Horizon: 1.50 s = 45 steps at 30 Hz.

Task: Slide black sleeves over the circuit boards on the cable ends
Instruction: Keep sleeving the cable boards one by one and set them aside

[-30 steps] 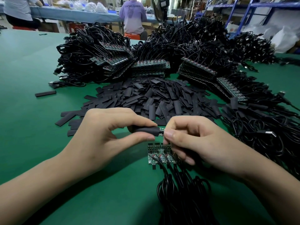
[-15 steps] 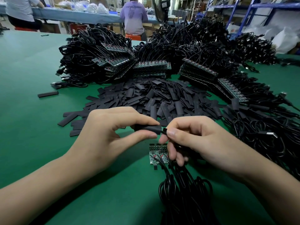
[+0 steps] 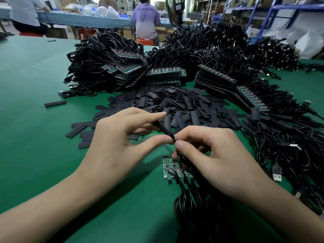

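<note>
**A:** From the head camera, where is the black sleeve (image 3: 164, 128)?

**B:** In the air above the green table (image 3: 35, 137), between the two hands. The left hand (image 3: 114, 142) pinches it: the forefinger lies on its far end and the thumb presses near its close end, with the other fingers curled beneath.

**A:** And the right hand (image 3: 215, 158)?

**B:** Its fingers are curled, and thumb and forefinger pinch the cable (image 3: 180, 157) just where it leaves the sleeve.

**A:** Which way does the sleeve run?

**B:** On a slant. Its long axis goes from upper left, toward the pile of loose sleeves (image 3: 184, 106), down to lower right, at the right thumb tip.

**A:** What lies under the hands?

**B:** A row of bare circuit boards (image 3: 172, 168) flat on the table, with their cables trailing toward the person.
</note>
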Each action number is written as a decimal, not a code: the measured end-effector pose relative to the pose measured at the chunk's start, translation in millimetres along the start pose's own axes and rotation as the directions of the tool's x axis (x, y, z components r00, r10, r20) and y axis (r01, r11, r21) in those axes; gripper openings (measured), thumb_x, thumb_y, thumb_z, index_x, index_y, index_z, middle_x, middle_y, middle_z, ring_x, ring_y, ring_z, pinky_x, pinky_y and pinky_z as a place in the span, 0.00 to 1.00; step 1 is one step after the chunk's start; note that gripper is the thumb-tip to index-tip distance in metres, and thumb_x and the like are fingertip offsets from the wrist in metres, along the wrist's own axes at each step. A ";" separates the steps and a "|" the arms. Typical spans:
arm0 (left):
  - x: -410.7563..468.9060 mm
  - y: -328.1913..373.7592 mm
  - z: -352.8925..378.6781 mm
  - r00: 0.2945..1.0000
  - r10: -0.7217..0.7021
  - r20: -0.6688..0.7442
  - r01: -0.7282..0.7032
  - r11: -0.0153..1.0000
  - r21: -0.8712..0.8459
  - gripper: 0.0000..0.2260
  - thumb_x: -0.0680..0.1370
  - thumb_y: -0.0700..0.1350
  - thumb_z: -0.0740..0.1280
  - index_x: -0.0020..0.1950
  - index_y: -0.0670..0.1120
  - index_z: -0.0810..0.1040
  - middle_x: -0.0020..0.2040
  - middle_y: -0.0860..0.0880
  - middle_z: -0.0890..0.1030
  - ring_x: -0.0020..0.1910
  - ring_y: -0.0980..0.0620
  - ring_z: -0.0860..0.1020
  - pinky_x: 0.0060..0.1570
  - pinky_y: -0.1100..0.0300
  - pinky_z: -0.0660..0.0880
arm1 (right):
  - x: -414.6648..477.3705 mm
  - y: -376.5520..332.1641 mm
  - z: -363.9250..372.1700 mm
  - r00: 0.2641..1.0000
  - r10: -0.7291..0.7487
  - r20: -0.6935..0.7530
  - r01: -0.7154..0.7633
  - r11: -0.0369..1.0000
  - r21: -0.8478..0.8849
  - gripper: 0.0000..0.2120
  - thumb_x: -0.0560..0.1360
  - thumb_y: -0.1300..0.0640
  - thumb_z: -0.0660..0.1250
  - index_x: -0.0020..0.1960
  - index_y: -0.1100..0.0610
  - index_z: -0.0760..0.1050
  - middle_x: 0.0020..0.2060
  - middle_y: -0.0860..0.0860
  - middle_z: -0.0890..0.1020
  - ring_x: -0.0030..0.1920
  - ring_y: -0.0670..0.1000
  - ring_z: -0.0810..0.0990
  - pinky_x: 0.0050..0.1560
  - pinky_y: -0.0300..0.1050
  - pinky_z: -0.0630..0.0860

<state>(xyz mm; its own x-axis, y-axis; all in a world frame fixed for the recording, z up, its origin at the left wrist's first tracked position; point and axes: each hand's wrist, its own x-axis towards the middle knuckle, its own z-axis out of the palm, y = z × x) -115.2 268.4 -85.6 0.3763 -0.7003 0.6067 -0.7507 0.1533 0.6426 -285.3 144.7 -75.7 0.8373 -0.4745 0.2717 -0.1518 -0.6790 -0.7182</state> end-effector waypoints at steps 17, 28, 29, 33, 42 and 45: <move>-0.7 2.5 1.4 0.994 -0.065 0.082 0.061 0.997 0.051 0.27 0.72 0.56 0.76 0.69 0.54 0.77 0.55 0.61 0.83 0.56 0.62 0.81 0.56 0.67 0.77 | 3.4 7.3 -4.4 0.992 0.008 -0.125 -0.009 1.000 -0.011 0.04 0.78 0.54 0.71 0.49 0.45 0.81 0.37 0.45 0.85 0.36 0.46 0.82 0.37 0.37 0.76; -2.7 -7.3 -4.3 0.888 -0.043 0.458 -0.075 0.969 0.236 0.16 0.72 0.68 0.69 0.51 0.59 0.84 0.52 0.62 0.77 0.57 0.58 0.75 0.60 0.55 0.72 | 7.2 46.1 -98.3 0.857 0.142 -0.495 -0.462 0.636 -0.617 0.09 0.77 0.49 0.69 0.55 0.51 0.82 0.46 0.52 0.82 0.50 0.59 0.80 0.53 0.56 0.78; -2.4 -6.5 -3.7 0.894 -0.058 0.444 -0.027 0.982 0.185 0.14 0.71 0.65 0.71 0.50 0.58 0.84 0.50 0.61 0.79 0.55 0.58 0.77 0.58 0.58 0.73 | 7.2 41.3 -92.2 0.880 0.088 -0.467 -0.401 0.666 -0.629 0.10 0.77 0.49 0.68 0.55 0.51 0.83 0.46 0.51 0.80 0.50 0.57 0.78 0.53 0.53 0.76; -2.1 -0.5 -2.0 0.904 -0.151 0.400 0.159 0.987 0.013 0.07 0.70 0.52 0.77 0.45 0.54 0.84 0.40 0.57 0.84 0.43 0.57 0.82 0.46 0.70 0.74 | 6.7 6.0 -43.6 0.991 0.024 -0.135 -0.077 0.914 -0.398 0.11 0.74 0.39 0.65 0.49 0.42 0.82 0.44 0.38 0.82 0.47 0.38 0.79 0.48 0.38 0.73; -4.1 1.3 1.2 0.882 -0.221 0.417 0.289 0.951 -0.109 0.09 0.74 0.55 0.72 0.40 0.51 0.84 0.36 0.53 0.84 0.36 0.55 0.80 0.40 0.62 0.75 | 3.6 8.1 -7.0 0.990 0.080 0.116 -0.077 0.997 -0.028 0.16 0.71 0.31 0.64 0.46 0.41 0.81 0.43 0.36 0.85 0.48 0.38 0.82 0.53 0.49 0.77; -3.2 1.4 -2.1 0.877 -0.176 0.447 0.221 0.974 -0.048 0.11 0.78 0.54 0.71 0.38 0.52 0.82 0.36 0.53 0.85 0.35 0.57 0.80 0.41 0.59 0.74 | 3.5 10.8 -4.4 0.989 0.083 0.125 -0.089 0.995 0.040 0.11 0.74 0.37 0.68 0.47 0.42 0.82 0.43 0.39 0.85 0.46 0.40 0.83 0.53 0.50 0.76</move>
<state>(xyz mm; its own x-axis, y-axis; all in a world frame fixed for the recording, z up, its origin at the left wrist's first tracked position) -116.3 272.3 -85.7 0.2196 -0.9529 0.2094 -0.6220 0.0286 0.7825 -286.3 133.2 -79.7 0.8809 -0.4554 0.1286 -0.2046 -0.6115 -0.7643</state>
